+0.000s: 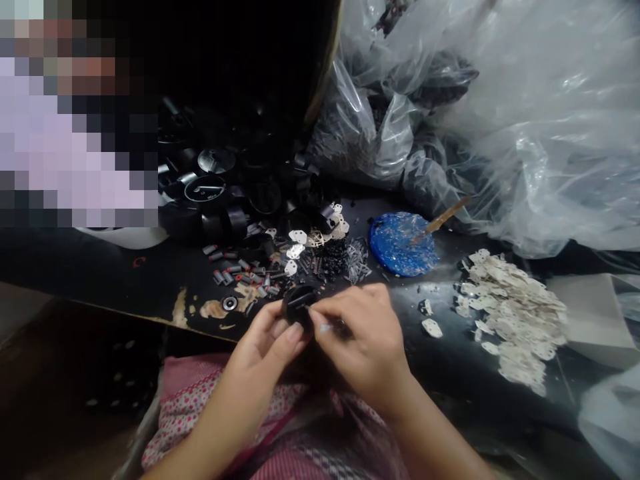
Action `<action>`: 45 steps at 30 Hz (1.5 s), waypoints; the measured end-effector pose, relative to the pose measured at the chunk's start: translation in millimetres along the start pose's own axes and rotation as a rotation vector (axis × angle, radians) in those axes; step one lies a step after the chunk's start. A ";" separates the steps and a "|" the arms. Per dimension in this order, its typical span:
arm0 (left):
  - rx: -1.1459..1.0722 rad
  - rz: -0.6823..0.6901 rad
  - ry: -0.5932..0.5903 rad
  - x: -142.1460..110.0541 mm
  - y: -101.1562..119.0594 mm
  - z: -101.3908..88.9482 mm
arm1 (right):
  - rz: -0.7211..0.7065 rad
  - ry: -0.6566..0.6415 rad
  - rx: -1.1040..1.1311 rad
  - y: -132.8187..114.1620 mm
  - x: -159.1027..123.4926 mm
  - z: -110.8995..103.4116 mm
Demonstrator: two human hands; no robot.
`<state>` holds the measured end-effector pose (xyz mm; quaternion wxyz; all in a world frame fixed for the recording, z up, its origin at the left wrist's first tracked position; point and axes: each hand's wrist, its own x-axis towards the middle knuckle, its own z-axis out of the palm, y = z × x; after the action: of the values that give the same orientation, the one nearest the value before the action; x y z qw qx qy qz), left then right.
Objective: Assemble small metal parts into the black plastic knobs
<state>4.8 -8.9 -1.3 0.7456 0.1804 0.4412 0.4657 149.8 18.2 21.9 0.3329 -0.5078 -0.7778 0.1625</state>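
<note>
My left hand (270,343) is closed around a round black plastic knob (299,301), which is tilted up towards me at the table's front edge. The fingertips of my right hand (363,330) are pinched together and touch the knob's right side; a small greyish bit shows by them, too unclear to name. Just beyond the hands lie small springs (314,260), black bits (336,259) and grey pins (356,260) in little heaps. Grey cylinders with red ends (240,272) are scattered to the left, near a ring-shaped part (229,303).
A blue lid of grease (400,247) with a wooden stick (443,220) stands behind my right hand. Pale flat plates (520,313) are piled at the right beside a white box (595,313). Black round housings (220,207) and clear plastic bags (500,120) fill the back. Another person sits far left.
</note>
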 end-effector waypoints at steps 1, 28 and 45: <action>0.014 0.002 -0.014 0.6 -0.1 -0.4 | -0.014 -0.006 -0.017 -0.1 0.5 0.0; -0.252 0.161 0.148 9.8 17.5 -7.1 | 0.117 -0.222 -0.189 14.2 40.7 13.2; -0.212 -0.029 0.121 6.5 18.1 0.0 | -0.147 -0.019 0.001 4.9 5.6 1.6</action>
<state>-3.7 5.7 7.8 0.7393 0.0655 0.4362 0.5088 150.5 25.5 19.8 0.3367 -0.4477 -0.8160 0.1428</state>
